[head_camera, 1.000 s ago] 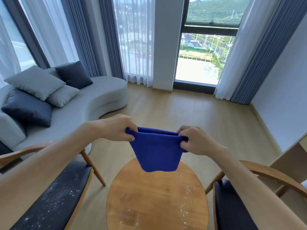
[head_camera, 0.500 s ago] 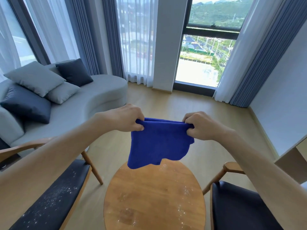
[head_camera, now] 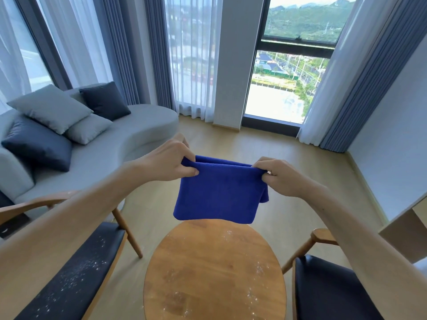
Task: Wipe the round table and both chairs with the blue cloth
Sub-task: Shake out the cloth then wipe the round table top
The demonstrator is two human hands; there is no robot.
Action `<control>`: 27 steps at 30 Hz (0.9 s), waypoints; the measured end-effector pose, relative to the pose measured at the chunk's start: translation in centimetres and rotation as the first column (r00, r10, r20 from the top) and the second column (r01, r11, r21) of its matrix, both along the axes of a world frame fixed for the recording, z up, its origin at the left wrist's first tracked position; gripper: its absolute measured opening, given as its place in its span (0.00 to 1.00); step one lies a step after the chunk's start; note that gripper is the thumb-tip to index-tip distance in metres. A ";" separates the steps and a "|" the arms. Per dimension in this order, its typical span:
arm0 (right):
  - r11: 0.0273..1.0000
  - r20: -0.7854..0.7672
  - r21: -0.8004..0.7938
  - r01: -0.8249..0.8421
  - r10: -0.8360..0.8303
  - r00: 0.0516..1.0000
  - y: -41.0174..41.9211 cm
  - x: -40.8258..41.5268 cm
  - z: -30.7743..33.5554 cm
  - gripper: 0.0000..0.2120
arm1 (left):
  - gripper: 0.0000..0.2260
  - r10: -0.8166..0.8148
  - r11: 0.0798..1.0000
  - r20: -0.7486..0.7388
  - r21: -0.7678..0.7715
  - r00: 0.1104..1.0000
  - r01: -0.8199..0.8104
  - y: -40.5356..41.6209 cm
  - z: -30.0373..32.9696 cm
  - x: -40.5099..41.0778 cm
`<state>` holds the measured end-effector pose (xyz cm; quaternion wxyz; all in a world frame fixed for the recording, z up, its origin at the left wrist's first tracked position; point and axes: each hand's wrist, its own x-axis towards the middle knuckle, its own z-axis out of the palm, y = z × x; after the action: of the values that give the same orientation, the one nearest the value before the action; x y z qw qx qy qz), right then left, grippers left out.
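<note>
Blue cloth held folded in the air above the round bench, not yet laid down.

The fingers [head_camera: 188,165] of the left hand [head_camera: 168,161] and of the right hand [head_camera: 280,177] are curled tight, pinching the top corners of the blue cloth [head_camera: 219,195], which hangs clear of the bench [head_camera: 215,271]. A flat, doubled pad would best be kept and pressed down in overlapping strokes over the white specks. The left chair [head_camera: 69,280] is also speckled; the right chair [head_camera: 328,289] and the bench's near edge are cut off.

Home living rm: grey sofa [head_camera: 97,155] w/ cushions [head_camera: 49,107], curtains [head_camera: 129,49], wood floor [head_camera: 288,162].
</note>
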<state>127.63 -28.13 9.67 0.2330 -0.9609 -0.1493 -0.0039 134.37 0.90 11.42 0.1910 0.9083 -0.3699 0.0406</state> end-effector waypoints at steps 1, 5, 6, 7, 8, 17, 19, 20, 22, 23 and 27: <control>1.000 0.000 -0.004 0.024 -0.024 1.000 0.1 0.1 0.0 0.14 | 0.05 0.011 1.000 0.011 -0.014 1.000 -0.010 0.1 0.0 0.0; 0.996 0.000 0.030 0.090 -0.090 0.996 0.7 0.3 0.3 0.08 | 0.10 0.032 0.999 0.074 0.004 0.997 -0.032 -0.4 -0.1 0.4; 0.995 0.006 0.046 0.083 -0.084 0.996 0.8 0.2 0.4 0.07 | 0.14 0.044 0.999 0.082 0.010 0.996 -0.045 -0.6 -0.1 0.4; 0.996 0.017 0.048 0.070 -0.071 0.997 0.9 0.1 0.6 0.06 | 0.16 0.060 0.998 0.085 0.003 0.995 -0.061 -0.6 -0.1 0.4; 0.998 0.032 0.035 0.053 -0.054 0.998 1.0 -0.1 0.7 0.06 | 0.18 0.075 0.997 0.087 -0.018 0.993 -0.074 -0.7 -0.1 0.5; 0.972 -0.015 0.144 0.184 -0.184 0.983 2.1 0.4 0.2 0.08 | 0.15 0.181 0.972 -0.048 -0.142 0.982 -0.186 -1.1 -1.5 0.7; 0.955 -0.014 0.125 0.269 -0.269 0.963 3.1 0.7 -0.2 0.09 | 0.12 0.262 0.961 -0.063 -0.070 0.963 -0.267 -1.9 -1.9 0.3; 0.939 0.002 0.123 0.322 -0.325 0.946 3.8 0.8 -0.4 0.07 | 0.09 0.326 0.944 -0.053 -0.030 0.944 -0.328 -2.4 -2.1 0.1; 0.894 -0.004 0.144 0.424 -0.428 0.904 5.6 0.9 -0.9 0.09 | 0.07 0.442 0.895 -0.121 -0.017 0.889 -0.447 -3.8 -2.4 -0.7; 0.877 -0.032 0.170 0.450 -0.451 0.892 6.6 1.0 -1.1 0.09 | 0.07 0.460 0.873 -0.247 -0.049 0.853 -0.485 -4.5 -2.5 -1.1; 0.851 -0.156 0.325 0.413 -0.383 0.911 8.7 0.8 -1.2 0.08 | 0.08 0.254 0.788 -0.752 -0.204 0.608 -0.581 -6.6 -2.3 -2.5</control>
<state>128.41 -19.43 8.46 0.4010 -0.9129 0.0661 -0.0375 131.88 -5.66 9.11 0.4938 0.8515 -0.0234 -0.1748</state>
